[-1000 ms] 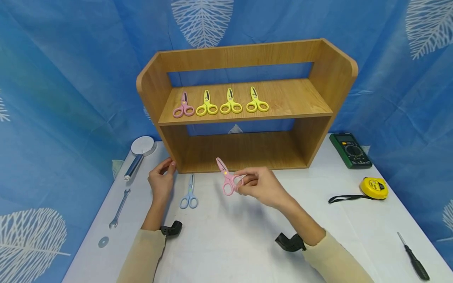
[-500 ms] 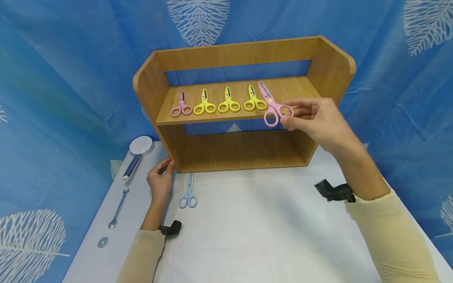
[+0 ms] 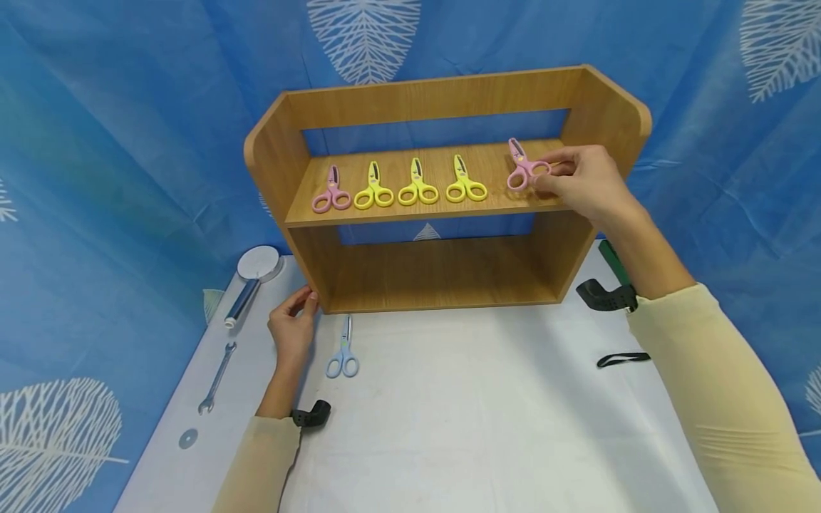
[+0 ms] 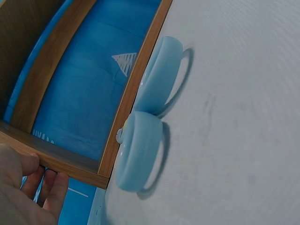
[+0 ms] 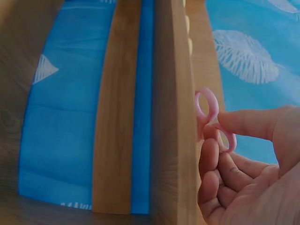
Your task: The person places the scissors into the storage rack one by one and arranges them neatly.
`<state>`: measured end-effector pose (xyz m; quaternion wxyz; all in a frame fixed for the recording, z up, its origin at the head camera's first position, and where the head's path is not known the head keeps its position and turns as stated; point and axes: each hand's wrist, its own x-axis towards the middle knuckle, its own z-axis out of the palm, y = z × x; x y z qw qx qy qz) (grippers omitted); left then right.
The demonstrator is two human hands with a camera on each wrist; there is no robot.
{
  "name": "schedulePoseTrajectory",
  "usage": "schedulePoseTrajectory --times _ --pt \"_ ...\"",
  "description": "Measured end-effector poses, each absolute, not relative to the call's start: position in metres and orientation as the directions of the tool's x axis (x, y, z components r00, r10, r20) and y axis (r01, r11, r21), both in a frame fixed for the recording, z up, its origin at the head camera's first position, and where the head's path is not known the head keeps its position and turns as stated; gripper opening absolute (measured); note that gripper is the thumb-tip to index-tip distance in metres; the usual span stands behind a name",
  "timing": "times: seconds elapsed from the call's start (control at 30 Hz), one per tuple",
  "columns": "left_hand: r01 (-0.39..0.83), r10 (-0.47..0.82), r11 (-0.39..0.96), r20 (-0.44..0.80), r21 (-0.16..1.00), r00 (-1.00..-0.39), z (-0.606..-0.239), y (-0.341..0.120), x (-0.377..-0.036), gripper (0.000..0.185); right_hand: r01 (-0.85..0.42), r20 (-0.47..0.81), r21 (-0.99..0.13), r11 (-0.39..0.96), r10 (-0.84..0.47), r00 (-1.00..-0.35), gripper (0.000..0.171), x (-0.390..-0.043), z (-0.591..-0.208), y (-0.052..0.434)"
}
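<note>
My right hand (image 3: pixel 590 184) pinches pink scissors (image 3: pixel 523 164) by one handle ring, over the right end of the upper shelf board, blades pointing away. In the right wrist view, thumb and fingers meet at the pink ring (image 5: pixel 212 104). My left hand (image 3: pixel 292 329) holds the lower front edge of the left side panel of the wooden shelf (image 3: pixel 436 101), thumb and fingertips against the wood (image 4: pixel 70 169). Left of the held pair lie three yellow scissors (image 3: pixel 418 191) and another pink pair (image 3: pixel 332 194) in a row. Light blue scissors (image 3: pixel 344 356) lie on the table before the shelf.
On the left lie a white round-headed tool with a blue handle (image 3: pixel 242 303), a wrench (image 3: pixel 218 377) and a washer (image 3: pixel 188 438). A green-cased device (image 3: pixel 613 262) and a black strap (image 3: pixel 622 359) show partly behind the right arm. A blue curtain (image 3: pixel 160 142) hangs behind.
The right hand has carried the pink scissors from above the table in front of the shelf up and rightward to the upper board's right end. My left hand stays at the side panel.
</note>
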<state>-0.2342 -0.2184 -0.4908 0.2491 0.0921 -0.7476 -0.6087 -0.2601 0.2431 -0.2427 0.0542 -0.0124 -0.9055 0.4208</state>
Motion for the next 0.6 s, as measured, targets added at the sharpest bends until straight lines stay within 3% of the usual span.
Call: schedulePoseTrajectory --times 0.43,0.6 --pt "0.194 -0.446 0.231 0.281 0.953 -0.85 -0.491 -0.218 -0.234 0.024 -0.001 0.026 -0.644 0.765 0.02 -0.999 0.062 -0.268 -0.251 0.243" --pt "0.18 -0.443 0.24 0.273 0.954 -0.854 -0.492 -0.218 -0.234 0.024 -0.052 0.135 -0.651 0.758 0.048 -0.99 0.065 -0.253 -0.255 0.238"
